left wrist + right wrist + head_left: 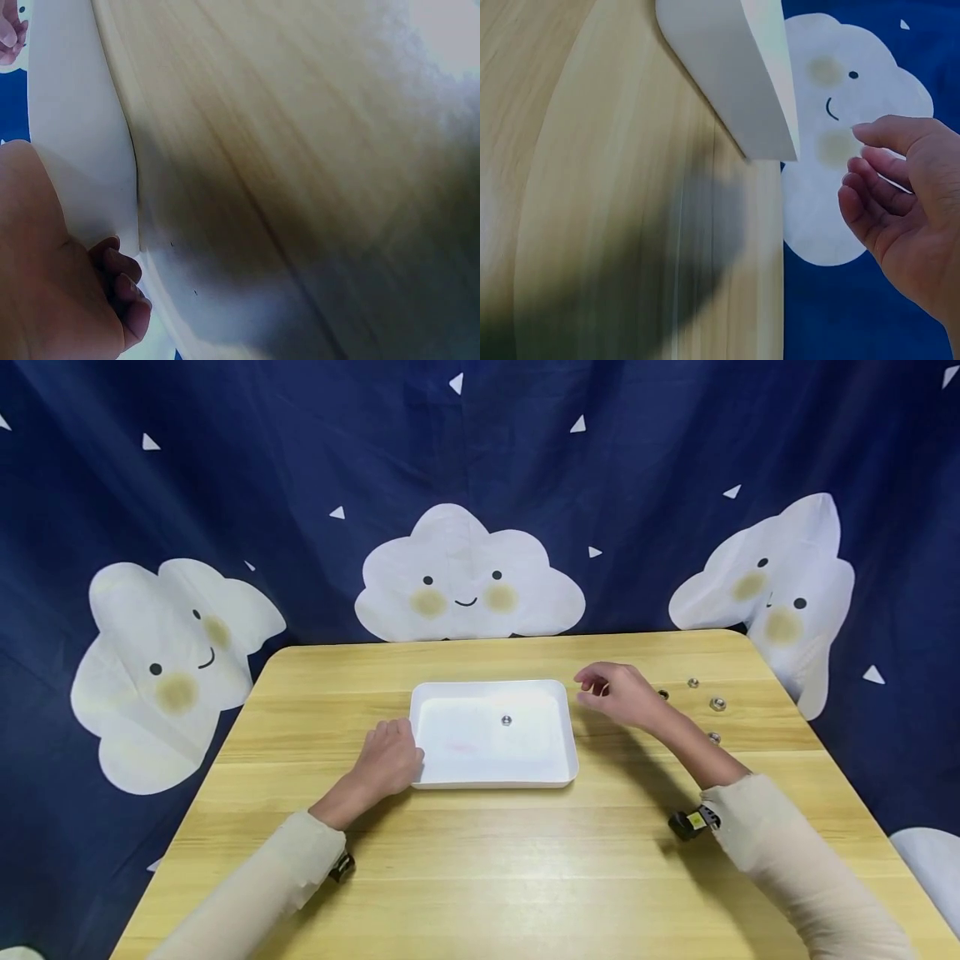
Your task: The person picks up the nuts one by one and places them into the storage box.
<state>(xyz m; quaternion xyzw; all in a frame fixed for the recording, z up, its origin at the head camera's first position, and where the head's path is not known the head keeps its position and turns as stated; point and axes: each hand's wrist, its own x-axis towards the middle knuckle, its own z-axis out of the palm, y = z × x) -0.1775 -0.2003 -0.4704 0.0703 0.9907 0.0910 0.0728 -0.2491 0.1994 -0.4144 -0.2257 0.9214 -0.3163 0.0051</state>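
A shallow white tray lies on the wooden table, with one metal nut inside it. At its left wall my left hand grips the rim near the front corner; the left wrist view shows that hand's curled fingers against the tray wall. My right hand hovers just off the tray's right side, fingers loosely bent. In the right wrist view nothing shows between its thumb and fingers, and the tray wall stands apart from it.
Several loose nuts lie right of my right hand: a dark one partly hidden by the hand, a small one, a larger one and another beside the forearm. A dark blue curtain hangs behind the table.
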